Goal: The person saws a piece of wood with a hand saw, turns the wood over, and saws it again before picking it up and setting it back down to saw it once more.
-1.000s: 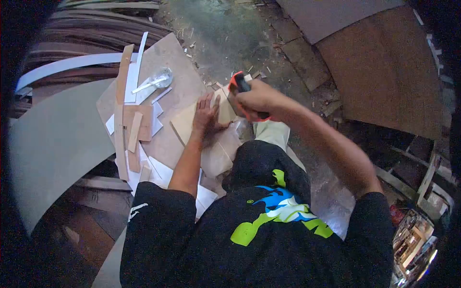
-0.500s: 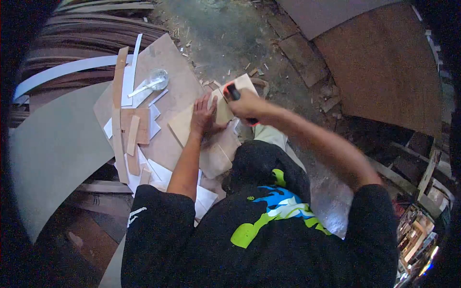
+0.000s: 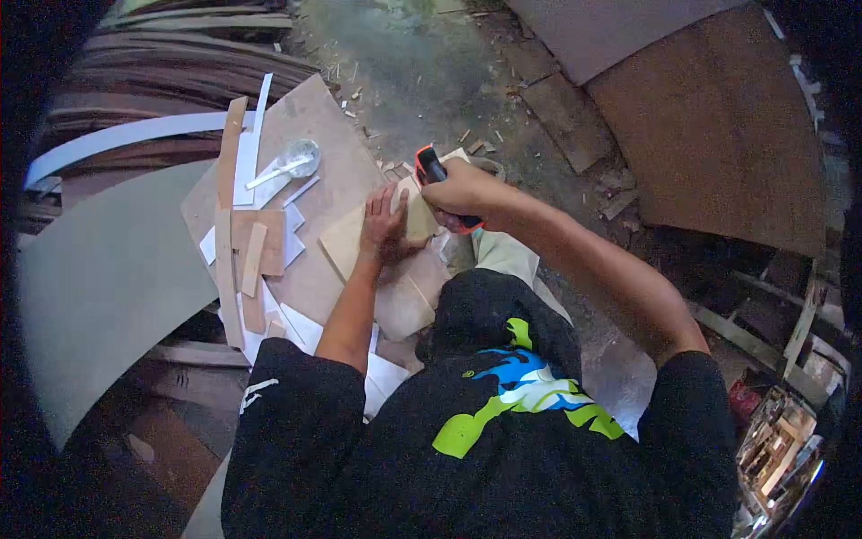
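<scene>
My left hand (image 3: 384, 220) lies on a pale wooden board (image 3: 348, 241), its fingers stretched out flat and pressing on the surface. The board rests across a larger light-brown sheet. My right hand (image 3: 462, 191) is wrapped round the black and orange handle of a handsaw (image 3: 431, 165), at the board's far right part. The saw's blade is hard to make out from above, and the right hand and forearm hide part of the board behind them. A paler offcut (image 3: 413, 292) lies below my left hand.
White strips and pieces (image 3: 244, 166), a clear plastic cup (image 3: 303, 156) and thin wooden strips (image 3: 254, 260) lie on the work sheet (image 3: 314, 117). A curved grey panel (image 3: 117, 269) stands at left, a large brown panel (image 3: 718, 135) at right. Wood scraps litter the floor.
The right forearm and elbow have shifted a little, and the hand with the handsaw covers more of the board's far end. My left hand stays on the board. The view has tilted slightly.
</scene>
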Tool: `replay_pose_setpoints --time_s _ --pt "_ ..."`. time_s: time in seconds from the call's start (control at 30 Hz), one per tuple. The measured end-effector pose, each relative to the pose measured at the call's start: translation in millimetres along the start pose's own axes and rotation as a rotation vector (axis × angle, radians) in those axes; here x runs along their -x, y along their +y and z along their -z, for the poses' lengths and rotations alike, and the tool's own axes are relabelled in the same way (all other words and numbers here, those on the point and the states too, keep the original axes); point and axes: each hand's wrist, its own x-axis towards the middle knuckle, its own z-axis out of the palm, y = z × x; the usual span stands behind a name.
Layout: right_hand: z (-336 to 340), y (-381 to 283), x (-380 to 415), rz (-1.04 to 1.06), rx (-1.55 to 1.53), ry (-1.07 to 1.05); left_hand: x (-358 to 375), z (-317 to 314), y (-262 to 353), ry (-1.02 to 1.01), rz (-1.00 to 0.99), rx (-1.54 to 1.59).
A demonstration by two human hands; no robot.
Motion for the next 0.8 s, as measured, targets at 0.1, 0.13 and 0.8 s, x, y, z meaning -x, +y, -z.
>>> replay_pose_setpoints --time_s 0.1,0.13,0.8 --pt "4.2 -24.4 29.1 -0.028 0.051 -0.001 -3.0 13.3 5.3 -0.046 0.031 0.021" --pt "3.2 -19.9 32.5 -0.047 0.072 0.017 3.2 15.8 8.6 -0.044 0.029 0.048" --pt "9.7 -21.0 65.3 0.075 -0.002 0.008 -5.9 24.1 14.7 -0.056 0.076 0.081"
